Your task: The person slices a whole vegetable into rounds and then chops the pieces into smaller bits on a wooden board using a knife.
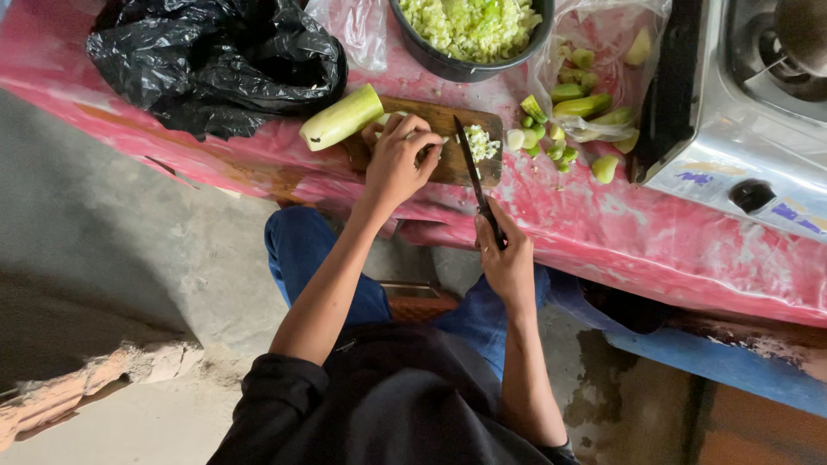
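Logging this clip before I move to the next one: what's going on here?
A person is chopping pale green vegetable on a wooden cutting board that lies on a pink-covered table. The left hand presses a piece down on the board; the right hand grips a knife, its blade beside a small heap of chopped bits. A long uncut piece lies at the board's left end. A dark bowl of chopped vegetable, a clear bag of chunks, a black bag and a stove stand behind.

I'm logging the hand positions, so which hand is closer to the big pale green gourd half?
Left. The left hand rests on the cutting board right beside the gourd half; the right hand grips the knife nearer the table edge.
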